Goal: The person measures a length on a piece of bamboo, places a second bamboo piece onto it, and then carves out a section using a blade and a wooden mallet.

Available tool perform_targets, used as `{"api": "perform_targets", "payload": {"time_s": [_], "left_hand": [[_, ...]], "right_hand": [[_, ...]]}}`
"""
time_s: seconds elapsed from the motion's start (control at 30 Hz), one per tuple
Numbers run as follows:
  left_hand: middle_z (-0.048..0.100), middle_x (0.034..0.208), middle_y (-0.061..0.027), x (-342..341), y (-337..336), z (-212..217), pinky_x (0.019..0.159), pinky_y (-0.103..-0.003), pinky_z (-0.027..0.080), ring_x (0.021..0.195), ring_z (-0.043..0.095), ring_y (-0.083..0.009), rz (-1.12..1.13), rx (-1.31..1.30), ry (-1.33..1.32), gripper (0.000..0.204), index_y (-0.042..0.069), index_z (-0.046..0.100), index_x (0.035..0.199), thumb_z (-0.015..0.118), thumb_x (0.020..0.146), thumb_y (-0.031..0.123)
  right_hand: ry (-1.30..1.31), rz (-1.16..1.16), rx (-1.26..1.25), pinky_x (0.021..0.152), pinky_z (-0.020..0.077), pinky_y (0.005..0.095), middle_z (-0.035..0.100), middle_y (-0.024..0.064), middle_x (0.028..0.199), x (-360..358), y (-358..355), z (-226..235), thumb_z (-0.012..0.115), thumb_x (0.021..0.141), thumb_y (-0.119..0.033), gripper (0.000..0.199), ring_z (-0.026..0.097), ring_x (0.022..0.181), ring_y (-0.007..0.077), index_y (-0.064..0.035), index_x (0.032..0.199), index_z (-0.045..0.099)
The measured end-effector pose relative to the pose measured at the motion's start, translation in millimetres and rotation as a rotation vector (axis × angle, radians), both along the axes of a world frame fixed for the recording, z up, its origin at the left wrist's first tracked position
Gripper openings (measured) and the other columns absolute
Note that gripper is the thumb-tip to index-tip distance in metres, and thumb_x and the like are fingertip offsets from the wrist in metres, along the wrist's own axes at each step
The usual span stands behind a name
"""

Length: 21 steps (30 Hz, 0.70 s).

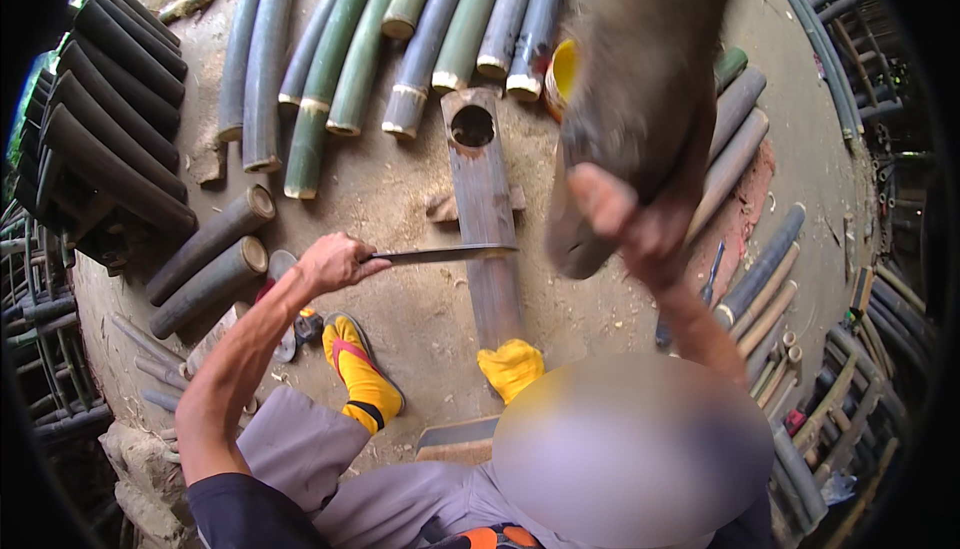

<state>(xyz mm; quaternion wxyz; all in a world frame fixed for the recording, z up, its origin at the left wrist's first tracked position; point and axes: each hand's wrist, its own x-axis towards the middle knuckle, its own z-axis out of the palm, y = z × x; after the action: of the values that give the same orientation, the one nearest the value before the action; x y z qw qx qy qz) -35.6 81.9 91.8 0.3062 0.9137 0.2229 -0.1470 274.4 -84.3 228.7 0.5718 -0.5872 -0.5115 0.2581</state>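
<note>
My left hand [338, 263] is closed round the grip of a long, narrow knife [440, 255], its blade pointing right. The blade crosses above a dark wooden beam [490, 294] with a round hole near its far end. A wooden crosspiece [443, 209] shows at the beam's sides. My right hand [655, 224] is closed on a big, dark brown, log-like piece [640, 79], raised close to the camera and smeared by motion. Its exact kind cannot be told. A foot in a yellow sock [511, 369] rests at the beam's near end.
Green and grey bamboo poles [340, 59] lie in a row on the far floor. Two short dark bamboo lengths [212, 284] lie at left, beside stacked dark split pieces [120, 129]. A yellow bucket [563, 74] and a chisel-like tool [713, 271] are at right, near more bamboo poles [765, 264].
</note>
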Motion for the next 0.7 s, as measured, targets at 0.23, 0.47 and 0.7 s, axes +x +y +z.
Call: {"api": "perform_targets", "payload": {"time_s": [0.23, 0.47, 0.7], "left_hand": [[0.057, 0.059, -0.0218, -11, 7, 1, 0.057, -0.046, 0.049, 0.058, 0.059, -0.0399, 0.035, 0.02, 0.085, 0.053, 0.004, 0.066, 0.071, 0.056, 0.09, 0.052], [0.056, 0.058, -0.0221, -7, -4, 2, 0.052, -0.045, 0.046, 0.056, 0.057, -0.0404, 0.033, -0.016, 0.068, 0.054, 0.003, 0.066, 0.071, 0.056, 0.09, 0.053], [0.064, 0.067, -0.015, -25, 10, -2, 0.059, -0.039, 0.05, 0.061, 0.065, -0.0291, 0.21, -0.298, 0.176, 0.063, 0.002, 0.069, 0.091, 0.074, 0.069, 0.061]], "right_hand": [[-0.155, 0.487, -0.692, 0.108, 0.0366, 0.0426, 0.043, 0.0285, 0.139, 10, -14, -47, 0.077, 0.068, -0.034, 0.102, 0.046, 0.127, 0.0382, -0.0078, 0.149, 0.022], [0.037, -0.062, -0.178, 0.102, 0.0366, 0.0364, 0.049, 0.02, 0.131, -17, -23, -10, 0.076, 0.065, -0.024, 0.102, 0.051, 0.114, 0.0261, -0.003, 0.148, 0.02], [-0.125, 0.215, -0.718, 0.093, 0.0486, 0.0403, 0.052, 0.0287, 0.129, -15, -99, -77, 0.074, 0.07, -0.024, 0.1, 0.063, 0.101, 0.0348, -0.014, 0.151, 0.016]]}}
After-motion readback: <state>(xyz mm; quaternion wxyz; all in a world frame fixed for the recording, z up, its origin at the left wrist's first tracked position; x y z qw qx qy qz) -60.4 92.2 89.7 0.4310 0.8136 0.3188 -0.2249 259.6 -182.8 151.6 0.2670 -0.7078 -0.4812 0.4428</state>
